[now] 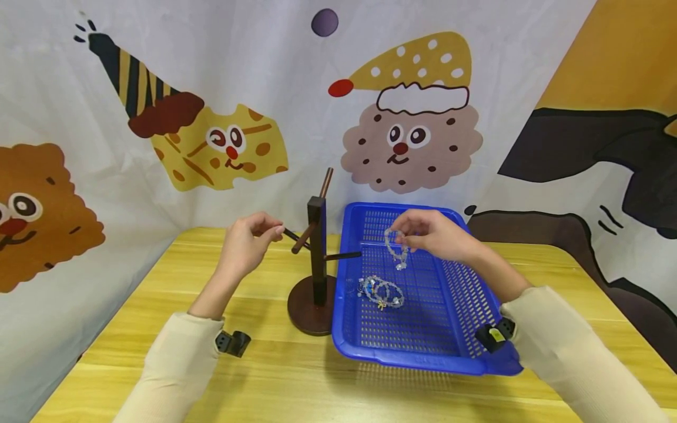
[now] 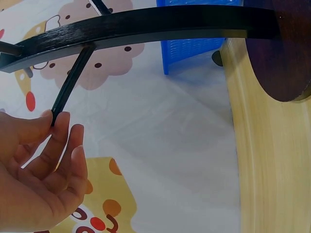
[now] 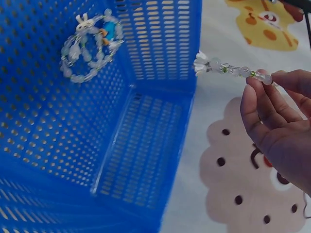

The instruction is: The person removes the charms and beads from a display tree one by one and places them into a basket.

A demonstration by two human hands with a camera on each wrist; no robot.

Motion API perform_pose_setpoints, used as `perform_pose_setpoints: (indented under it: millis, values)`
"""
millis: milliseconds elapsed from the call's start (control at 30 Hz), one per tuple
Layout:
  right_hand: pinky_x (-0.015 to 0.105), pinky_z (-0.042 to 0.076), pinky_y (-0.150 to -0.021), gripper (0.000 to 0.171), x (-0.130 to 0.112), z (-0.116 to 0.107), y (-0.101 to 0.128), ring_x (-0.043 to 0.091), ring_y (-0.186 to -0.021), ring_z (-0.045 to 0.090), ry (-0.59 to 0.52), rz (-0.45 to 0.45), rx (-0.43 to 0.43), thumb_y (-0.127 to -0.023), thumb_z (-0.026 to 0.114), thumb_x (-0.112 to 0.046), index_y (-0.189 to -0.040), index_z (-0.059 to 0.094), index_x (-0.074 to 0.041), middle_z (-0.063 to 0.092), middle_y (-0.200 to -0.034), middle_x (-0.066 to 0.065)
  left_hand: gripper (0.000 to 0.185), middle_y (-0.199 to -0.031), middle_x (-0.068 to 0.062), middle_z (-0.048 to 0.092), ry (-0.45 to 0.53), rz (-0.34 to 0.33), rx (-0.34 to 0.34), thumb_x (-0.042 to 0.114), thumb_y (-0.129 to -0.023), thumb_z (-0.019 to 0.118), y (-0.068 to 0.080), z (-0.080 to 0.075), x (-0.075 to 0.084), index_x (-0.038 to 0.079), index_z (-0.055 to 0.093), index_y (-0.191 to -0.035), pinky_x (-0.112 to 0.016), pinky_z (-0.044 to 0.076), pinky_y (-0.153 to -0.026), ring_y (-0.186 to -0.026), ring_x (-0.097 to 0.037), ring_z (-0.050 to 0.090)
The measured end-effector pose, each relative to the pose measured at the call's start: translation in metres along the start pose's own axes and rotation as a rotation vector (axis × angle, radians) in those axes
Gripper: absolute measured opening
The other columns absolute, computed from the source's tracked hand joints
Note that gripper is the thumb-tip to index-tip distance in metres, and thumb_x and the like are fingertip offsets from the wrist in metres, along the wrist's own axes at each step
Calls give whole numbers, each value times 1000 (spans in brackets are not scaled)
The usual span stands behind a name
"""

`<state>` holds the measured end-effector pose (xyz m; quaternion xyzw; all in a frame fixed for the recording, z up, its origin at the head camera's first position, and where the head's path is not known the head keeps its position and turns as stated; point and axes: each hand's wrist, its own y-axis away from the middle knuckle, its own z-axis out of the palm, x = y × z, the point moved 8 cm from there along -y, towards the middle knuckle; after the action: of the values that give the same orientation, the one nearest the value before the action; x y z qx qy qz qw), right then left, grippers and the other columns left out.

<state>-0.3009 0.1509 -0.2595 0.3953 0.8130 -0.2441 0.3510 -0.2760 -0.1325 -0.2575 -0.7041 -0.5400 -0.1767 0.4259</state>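
Mid-frame: my right hand (image 1: 433, 235) pinches a beaded bracelet (image 1: 396, 249) above the blue basket (image 1: 423, 358). My left hand (image 1: 245, 244) pinches a stand peg (image 1: 295, 237). Next, probably: thread bracelet onto peg, needing careful alignment.

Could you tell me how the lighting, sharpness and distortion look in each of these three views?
Head view: even, soft light, sharp, faint shadows under the blue basket. Left wrist view: strong wide-angle bend, the dark wooden stand curving, the left hand close and slightly soft. Right wrist view: the basket walls bowed, the beaded bracelet held by the right hand fairly sharp.
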Motion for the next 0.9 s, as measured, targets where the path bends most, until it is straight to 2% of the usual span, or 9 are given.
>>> perform_pose_setpoints:
  millis: [467, 700, 900]
  values:
    - [39, 51, -65, 25, 45, 6, -3, 29, -79, 60, -40, 77, -12, -84, 50, 11, -108, 57, 6, 65, -88, 13, 14, -79, -11, 67, -6, 4, 1, 11, -89, 59, 0, 0, 0, 0, 67, -91, -35, 44, -65, -74, -24, 62]
    - [28, 48, -60, 23, 59, 17, -3, 28, -73, 57, -24, 118, -46, -85, 50, 11, -106, 57, 8, 64, -87, 12, 14, -79, -12, 67, 9, 1, 0, 11, -89, 59, -1, 1, -1, 0, 67, -91, -36, 45, -66, -75, -25, 62]
    - [27, 48, -60, 22, 67, 23, -3, 28, -73, 58, -10, 133, -64, -83, 50, 12, -104, 56, 10, 64, -86, 11, 13, -79, -11, 67, 8, -1, 2, 11, -89, 59, 0, 0, -2, 0, 67, -91, -35, 45, -65, -75, -24, 63]
